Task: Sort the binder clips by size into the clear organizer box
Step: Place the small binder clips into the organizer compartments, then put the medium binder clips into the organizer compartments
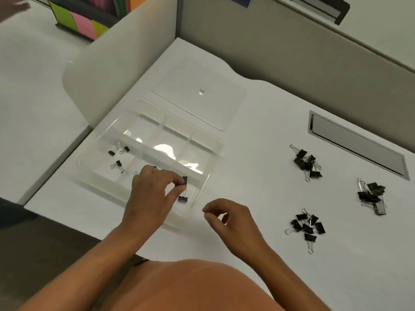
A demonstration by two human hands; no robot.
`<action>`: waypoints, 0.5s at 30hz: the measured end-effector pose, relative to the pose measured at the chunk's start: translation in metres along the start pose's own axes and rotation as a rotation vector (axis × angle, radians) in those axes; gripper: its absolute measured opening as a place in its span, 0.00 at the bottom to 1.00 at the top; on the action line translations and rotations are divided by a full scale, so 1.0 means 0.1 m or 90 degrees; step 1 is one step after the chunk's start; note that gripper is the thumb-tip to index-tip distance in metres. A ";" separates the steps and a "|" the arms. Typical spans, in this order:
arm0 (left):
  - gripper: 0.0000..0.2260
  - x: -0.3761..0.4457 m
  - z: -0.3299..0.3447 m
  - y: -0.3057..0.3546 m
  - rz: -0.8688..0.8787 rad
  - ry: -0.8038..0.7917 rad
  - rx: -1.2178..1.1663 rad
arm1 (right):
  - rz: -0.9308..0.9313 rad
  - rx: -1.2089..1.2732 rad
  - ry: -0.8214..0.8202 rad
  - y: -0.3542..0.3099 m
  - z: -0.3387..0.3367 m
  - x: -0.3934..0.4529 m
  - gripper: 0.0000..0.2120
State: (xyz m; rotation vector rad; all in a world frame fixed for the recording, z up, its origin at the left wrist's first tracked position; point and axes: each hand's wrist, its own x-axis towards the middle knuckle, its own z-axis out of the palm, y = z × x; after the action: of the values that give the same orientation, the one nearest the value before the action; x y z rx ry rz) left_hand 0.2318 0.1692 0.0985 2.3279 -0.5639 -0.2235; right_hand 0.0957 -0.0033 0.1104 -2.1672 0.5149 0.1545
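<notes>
Office cubicle, grey partition panels (280, 48), white desk (258, 122), desk cable hatch (357, 142)

Open worktop (253, 140) lies between organizer box (208, 173) and three clip piles (307, 163); partition wall (280, 52) bounds the rear.

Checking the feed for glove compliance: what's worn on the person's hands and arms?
Nothing visible. The left hand and right hand are bare, with no gloves, rings or watch to be seen. Both forearms are uncovered as far as the picture shows; no sleeves appear.
</notes>
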 end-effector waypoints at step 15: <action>0.07 -0.14 0.76 0.85 0.303 -0.232 -0.025 | 0.141 0.132 0.194 0.66 -0.39 -0.63 0.07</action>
State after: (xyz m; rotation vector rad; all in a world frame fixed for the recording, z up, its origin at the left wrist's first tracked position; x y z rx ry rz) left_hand 0.1671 0.0744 0.1013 2.0497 -1.2577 -0.4287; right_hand 0.0083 -0.0492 0.1034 -1.9350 0.9053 -0.1073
